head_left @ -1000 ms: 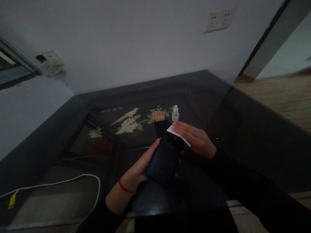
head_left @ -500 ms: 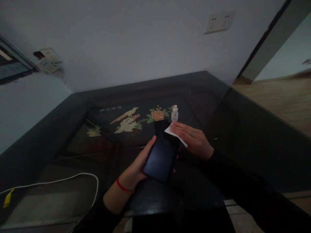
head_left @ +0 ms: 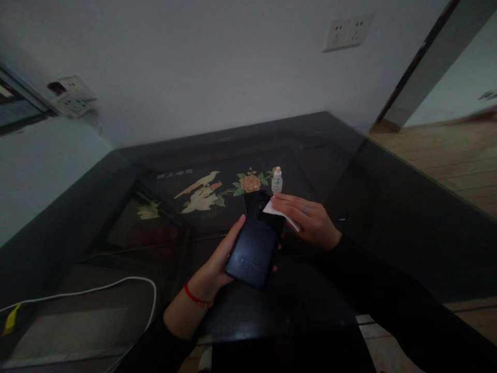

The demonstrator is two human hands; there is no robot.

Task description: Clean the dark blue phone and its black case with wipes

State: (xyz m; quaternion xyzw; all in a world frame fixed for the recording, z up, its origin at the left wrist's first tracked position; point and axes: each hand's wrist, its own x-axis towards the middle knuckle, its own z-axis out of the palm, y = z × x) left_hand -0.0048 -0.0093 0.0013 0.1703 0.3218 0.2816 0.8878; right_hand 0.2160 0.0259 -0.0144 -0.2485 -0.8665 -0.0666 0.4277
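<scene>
White cloth (head_left: pixel 269 208), pinched in right fingers (head_left: pixel 291 204), has edged right at the far end of the smartphone (head_left: pixel 252 248), slanting lengthwise away-right, clasped by left fingers (head_left: pixel 234 232).

Dim light greys the room around me. At twelve o'clock my glossy dark table (head_left: pixel 330 150), decorated with birds and a peony, backs onto a pale wall (head_left: pixel 209 67). I see a double power socket (head_left: pixel 348 32) at one, a dark-framed pane (head_left: pixel 17 109) at ten, and plank-patterned floor (head_left: pixel 450 155) at two.
</scene>
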